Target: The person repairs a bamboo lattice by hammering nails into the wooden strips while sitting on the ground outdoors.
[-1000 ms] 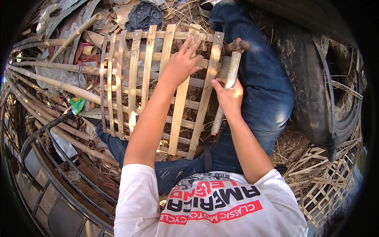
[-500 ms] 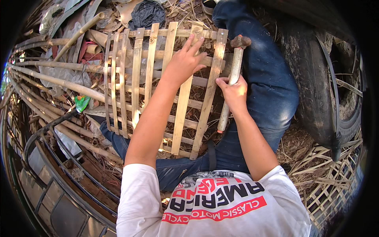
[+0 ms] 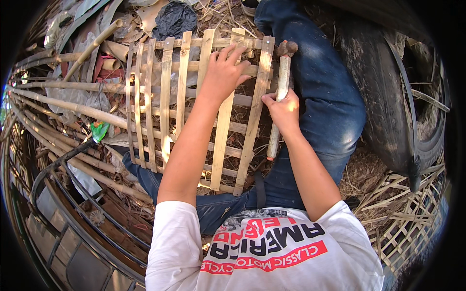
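A frame of pale bamboo slats [image 3: 183,77], nailed across several thinner crosspieces, lies over my legs. My left hand [image 3: 224,72] rests on its far right part, fingers spread and slightly bent over the upper end of one slat [image 3: 224,121]. That slat sits between its neighbour and the outermost right slat [image 3: 255,116]. In my right hand [image 3: 285,110], closed round the middle of the handle, is a hammer [image 3: 283,80] with a rusty head [image 3: 287,48] and a whitish handle. The hammer stands nearly lengthwise beside the frame's right edge, head at the far end.
An old tyre [image 3: 381,97] lies to the right, with a woven bamboo lattice [image 3: 412,218] below it. Long bamboo poles [image 3: 77,103] fan out on the left, above a black metal frame [image 3: 63,160]. A black plastic bag [image 3: 175,20] lies beyond the slats.
My left hand has shifted slightly left, its fingers more bent over the slat. The hammer has tipped a little to the left in my right hand. The view has moved slightly.
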Demonstrator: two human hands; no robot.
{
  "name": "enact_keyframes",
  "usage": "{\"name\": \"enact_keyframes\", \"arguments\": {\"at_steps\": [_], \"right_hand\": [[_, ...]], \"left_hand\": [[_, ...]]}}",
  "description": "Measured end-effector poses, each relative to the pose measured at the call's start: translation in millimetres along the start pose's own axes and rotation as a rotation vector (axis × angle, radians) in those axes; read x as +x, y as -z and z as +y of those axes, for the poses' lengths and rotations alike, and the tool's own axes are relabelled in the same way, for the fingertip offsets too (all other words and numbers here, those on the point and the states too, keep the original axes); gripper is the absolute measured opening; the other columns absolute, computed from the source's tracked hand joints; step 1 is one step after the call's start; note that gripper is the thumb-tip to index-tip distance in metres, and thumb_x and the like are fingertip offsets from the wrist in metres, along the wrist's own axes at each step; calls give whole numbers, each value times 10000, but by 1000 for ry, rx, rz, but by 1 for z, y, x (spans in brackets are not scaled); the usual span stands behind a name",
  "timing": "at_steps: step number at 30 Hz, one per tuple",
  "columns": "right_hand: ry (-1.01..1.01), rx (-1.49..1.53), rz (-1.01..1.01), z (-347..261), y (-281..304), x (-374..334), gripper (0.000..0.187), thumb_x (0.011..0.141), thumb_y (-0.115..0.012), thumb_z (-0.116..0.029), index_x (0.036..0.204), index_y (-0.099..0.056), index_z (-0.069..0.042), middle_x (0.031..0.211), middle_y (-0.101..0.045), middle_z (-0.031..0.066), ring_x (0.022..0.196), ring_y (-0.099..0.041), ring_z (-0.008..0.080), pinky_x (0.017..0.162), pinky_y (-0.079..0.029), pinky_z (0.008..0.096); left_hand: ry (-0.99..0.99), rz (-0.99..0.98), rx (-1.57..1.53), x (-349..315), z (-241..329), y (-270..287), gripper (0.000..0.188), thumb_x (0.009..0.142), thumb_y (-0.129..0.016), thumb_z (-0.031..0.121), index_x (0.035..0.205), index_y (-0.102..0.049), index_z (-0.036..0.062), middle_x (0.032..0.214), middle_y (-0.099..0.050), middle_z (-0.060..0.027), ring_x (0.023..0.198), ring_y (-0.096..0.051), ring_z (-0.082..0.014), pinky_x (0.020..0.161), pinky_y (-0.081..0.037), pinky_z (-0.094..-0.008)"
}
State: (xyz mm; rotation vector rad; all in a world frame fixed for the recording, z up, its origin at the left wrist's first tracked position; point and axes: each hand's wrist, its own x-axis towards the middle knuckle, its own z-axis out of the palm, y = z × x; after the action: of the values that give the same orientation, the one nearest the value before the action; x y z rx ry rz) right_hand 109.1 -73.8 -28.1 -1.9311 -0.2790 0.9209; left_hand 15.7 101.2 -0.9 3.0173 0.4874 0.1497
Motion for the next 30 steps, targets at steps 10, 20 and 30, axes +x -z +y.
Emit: {"name": "enact_keyframes", "arguments": {"at_steps": [10, 20, 30], "right_hand": [[40, -53, 47, 4, -5, 3, 232, 714, -774, -114, 826, -612, 8, 757, -703, 135, 705, -695, 278, 690, -538, 385], [66, -45, 55, 11, -6, 10, 234, 770, -799, -122, 841, -606, -10, 694, -639, 45, 586, -607, 136, 540, -485, 293], [73, -88, 67, 17, -13, 19, 361, 753, -813, -256, 879, -633, 29, 791, -698, 166, 730, -689, 274, 698, -533, 391]], "left_hand": [[174, 106, -76, -31, 32, 0, 520, 789, -737, 275, 1274, -610, 134, 1399, -492, -91, 1429, -305, -330, 1132, -105, -694], [451, 174, -139, -60, 70, 21, 654, 756, -765, 396, 1275, -572, 49, 1406, -472, -174, 1426, -277, -375, 1146, -143, -613], [973, -446, -446, -193, 164, 26, 614, 836, -728, 322, 1318, -502, 16, 865, -683, -185, 797, -674, -374, 714, -511, -482]]}}
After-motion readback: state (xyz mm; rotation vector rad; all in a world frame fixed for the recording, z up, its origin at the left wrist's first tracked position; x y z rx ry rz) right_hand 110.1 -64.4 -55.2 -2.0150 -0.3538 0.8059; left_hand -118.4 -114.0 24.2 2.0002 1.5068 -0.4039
